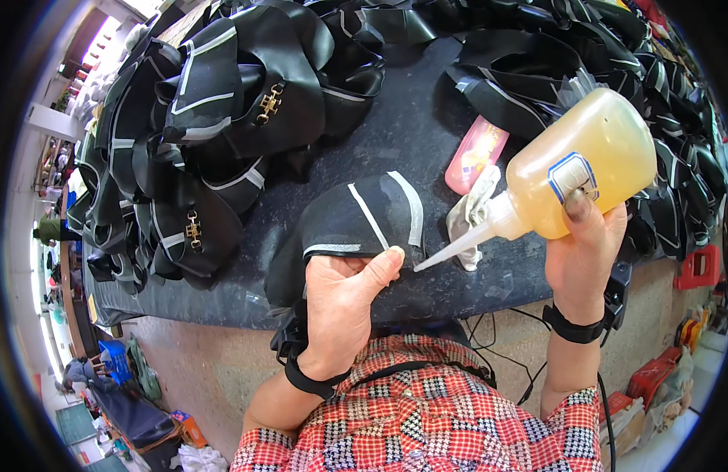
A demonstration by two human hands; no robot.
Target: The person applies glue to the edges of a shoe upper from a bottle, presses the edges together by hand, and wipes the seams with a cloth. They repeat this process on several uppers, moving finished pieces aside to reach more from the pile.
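Observation:
My left hand (344, 295) pinches the near edge of a black shoe upper (340, 220), thumb on top and fingers curled beneath. Pale reinforcing strips cross the piece's dark fabric side. In my right hand (584, 244) is a squeeze bottle (588, 161) of cloudy yellow liquid, tipped so that its long white nozzle points down to the left. The nozzle's tip hovers by the upper's right edge, close to my left thumb; whether it touches cannot be made out. Dark smudges mark my right thumb.
Black uppers (254, 86), some with gold buckles, pile up at the left. Another heap (529, 63) spreads along the back and right. Beside the bottle lie a pink packet (475, 153) and a crumpled white cloth (472, 216). Cables (509, 346) hang below the dark table's (395, 118) front edge.

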